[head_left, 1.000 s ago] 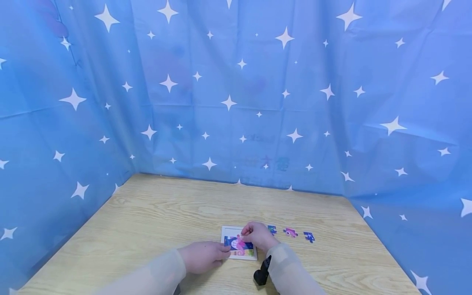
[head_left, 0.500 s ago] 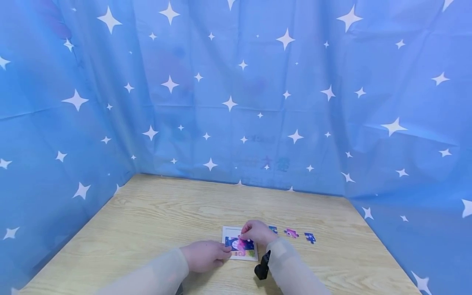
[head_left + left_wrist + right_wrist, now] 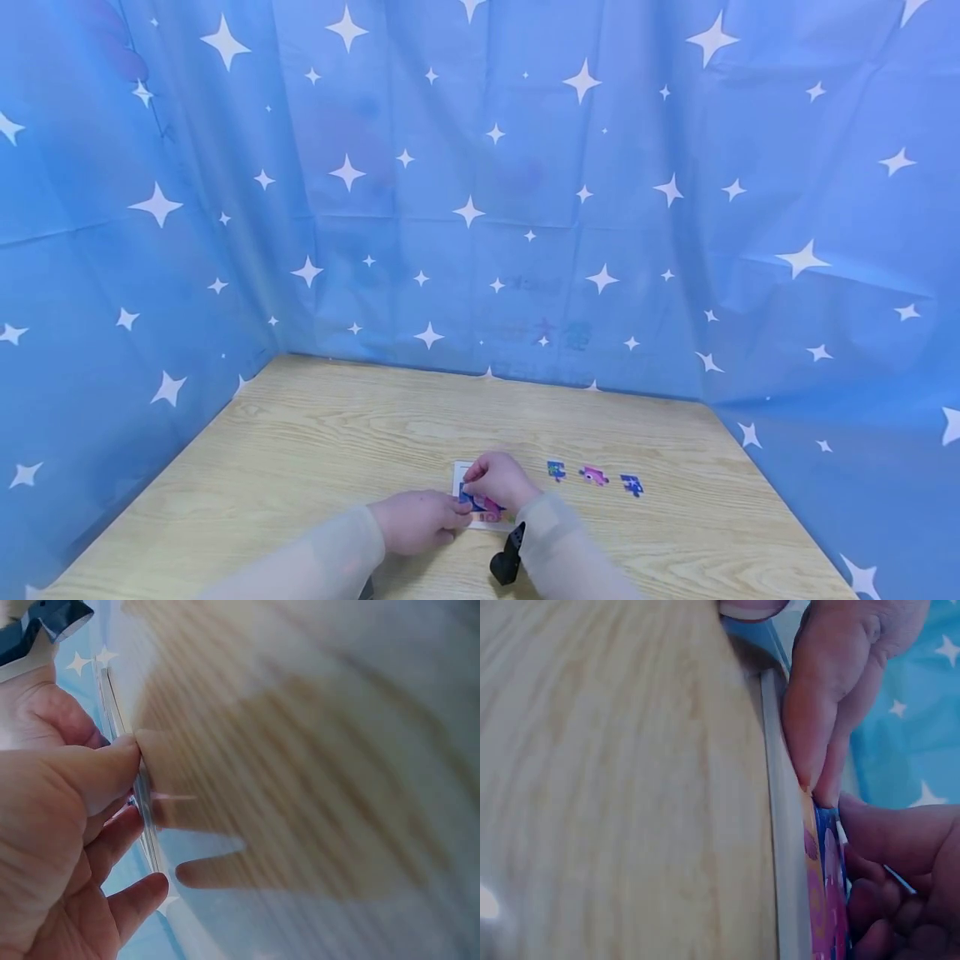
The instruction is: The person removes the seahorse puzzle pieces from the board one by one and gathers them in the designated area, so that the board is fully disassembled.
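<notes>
At lower centre the puzzle is lying under the right hand; whether that is pinching anything, I cannot tell. The left hand, fingers extended, is touching the puzzle's left side; bracing there and pressing level should be serving best.

Three loose puzzle pieces are in view: one pink piece, one blue-green piece and one blue piece. There are two hands, one left hand and one right hand, and two pale sleeves. One white puzzle frame and one wooden table are present.
</notes>
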The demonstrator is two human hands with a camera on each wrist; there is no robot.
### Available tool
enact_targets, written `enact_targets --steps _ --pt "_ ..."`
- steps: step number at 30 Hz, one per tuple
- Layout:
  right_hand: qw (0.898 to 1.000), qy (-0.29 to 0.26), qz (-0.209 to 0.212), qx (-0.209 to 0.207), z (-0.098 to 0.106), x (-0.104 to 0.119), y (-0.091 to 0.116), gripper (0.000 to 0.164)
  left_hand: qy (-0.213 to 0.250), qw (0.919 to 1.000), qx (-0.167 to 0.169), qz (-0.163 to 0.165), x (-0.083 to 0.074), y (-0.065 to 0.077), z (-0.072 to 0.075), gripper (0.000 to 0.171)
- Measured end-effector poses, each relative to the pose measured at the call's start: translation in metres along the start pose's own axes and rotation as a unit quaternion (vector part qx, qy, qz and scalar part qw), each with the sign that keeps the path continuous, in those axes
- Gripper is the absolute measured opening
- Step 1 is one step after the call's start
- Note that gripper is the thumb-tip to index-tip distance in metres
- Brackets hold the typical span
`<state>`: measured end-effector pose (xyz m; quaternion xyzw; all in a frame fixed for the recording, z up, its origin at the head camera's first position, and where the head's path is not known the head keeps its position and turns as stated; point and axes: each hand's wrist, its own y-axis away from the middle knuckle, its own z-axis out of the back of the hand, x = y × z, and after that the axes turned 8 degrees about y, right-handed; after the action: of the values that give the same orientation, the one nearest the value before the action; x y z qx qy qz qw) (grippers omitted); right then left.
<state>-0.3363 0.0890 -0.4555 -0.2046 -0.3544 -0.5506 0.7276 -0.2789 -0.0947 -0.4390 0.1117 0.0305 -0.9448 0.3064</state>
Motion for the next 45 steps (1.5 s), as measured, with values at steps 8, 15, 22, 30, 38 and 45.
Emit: enact_targets --steps 8,15,22,30,38,45 --pt "1.0 0.012 -0.001 -0.017 -0.0031 -0.0017 0.0 0.005 0.013 0.9998 -0.007 -0.01 0.0006 -0.0003 0.0004 0.04" --pt "0.999 0.008 -0.006 -0.03 -0.0056 -0.0018 0.003 0.007 0.004 0.9999 -0.005 -0.011 -0.0004 -0.0012 0.001 0.038" --pt "1.0 0.004 -0.016 -0.027 -0.005 0.0012 0.0032 0.007 0.004 0.9999 -0.003 -0.011 0.0001 -0.0017 0.0007 0.038" --pt "1.0 -0.021 -0.009 -0.01 -0.0042 0.0 0.0039 0.006 -0.009 0.9999 -0.001 -0.012 0.0009 -0.0026 0.0002 0.037" --pt "1.0 -0.028 -0.012 -0.002 -0.0039 -0.0007 0.0031 0.009 -0.01 0.9999 0.0 -0.014 0.0012 -0.0031 -0.0004 0.036" --pt "0.999 -0.03 -0.016 0.002 -0.0039 0.0007 0.0039 0.01 -0.014 0.9997 -0.004 -0.017 0.0015 -0.0029 -0.0004 0.036"
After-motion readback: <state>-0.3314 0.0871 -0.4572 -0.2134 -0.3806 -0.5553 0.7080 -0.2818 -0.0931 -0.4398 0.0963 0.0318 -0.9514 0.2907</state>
